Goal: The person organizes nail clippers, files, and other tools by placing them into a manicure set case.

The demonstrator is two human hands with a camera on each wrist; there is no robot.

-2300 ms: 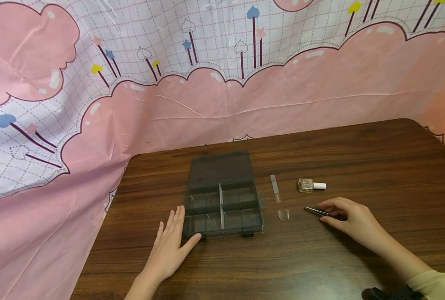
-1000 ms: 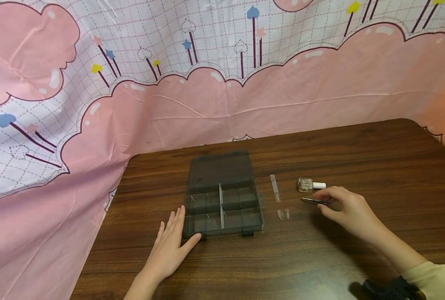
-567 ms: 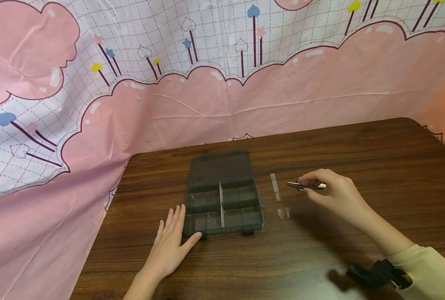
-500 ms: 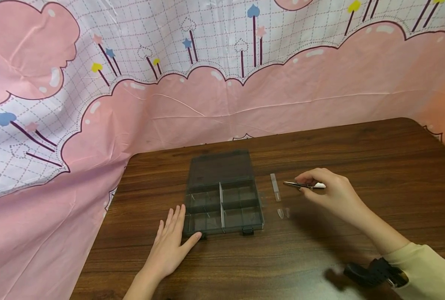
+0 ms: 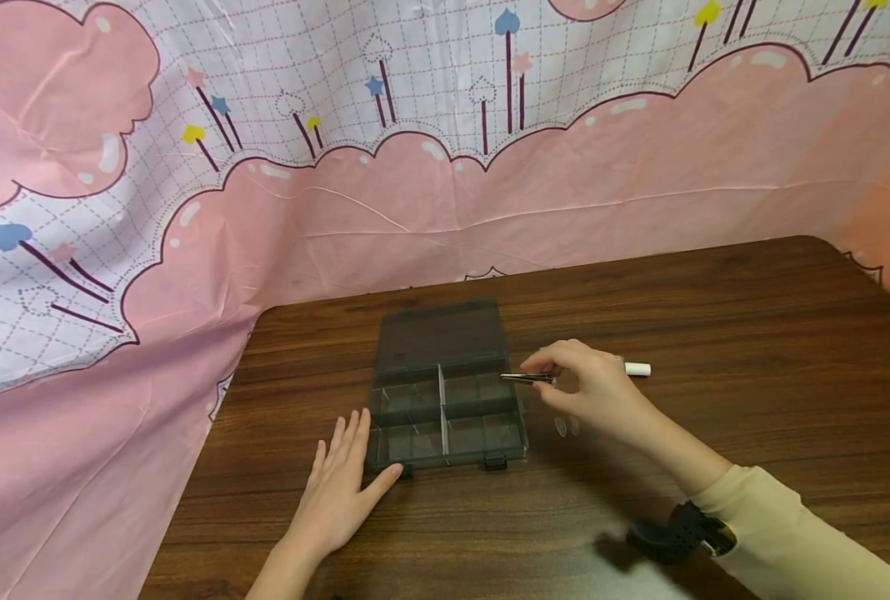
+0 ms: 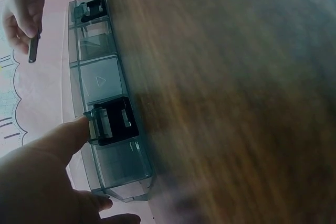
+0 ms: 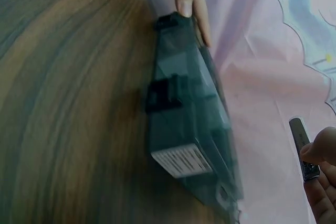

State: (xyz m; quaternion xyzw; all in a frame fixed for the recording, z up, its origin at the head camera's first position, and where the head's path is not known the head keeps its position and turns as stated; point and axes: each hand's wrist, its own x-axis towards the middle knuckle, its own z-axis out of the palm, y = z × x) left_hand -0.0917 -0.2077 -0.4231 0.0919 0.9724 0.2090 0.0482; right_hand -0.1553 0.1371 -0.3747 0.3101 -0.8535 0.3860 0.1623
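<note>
Right hand (image 5: 598,392) pinches tweezers (image 5: 527,377), tips out over the right-rear compartment of the box (image 5: 445,417); can't tell if anything sits between the tips. Left hand (image 5: 340,492) lies flat on the counter (image 5: 715,317), fingers straight, thumb touching the box's front-left corner.

Risks, as I judge them:
- Tweezers are held far back, so the tips may wobble, clip a divider and nudge the box. The left hand braces only one corner, and the box could pivot.
- Two clear nail tips (image 5: 567,427) lie just under the right wrist, beside the box; a dropped wrist or the sleeve (image 5: 782,533) would sweep them off. They're near invisible on the wood.
- Bottle (image 5: 637,369) lies on its side behind the right hand, mostly hidden; a backward pull could roll it.

Counter: dark wood grain, rounded far-right corner. Behind and left: pink cloth (image 5: 415,167) with cloud and grid print, draped down over the counter's left edge.
</note>
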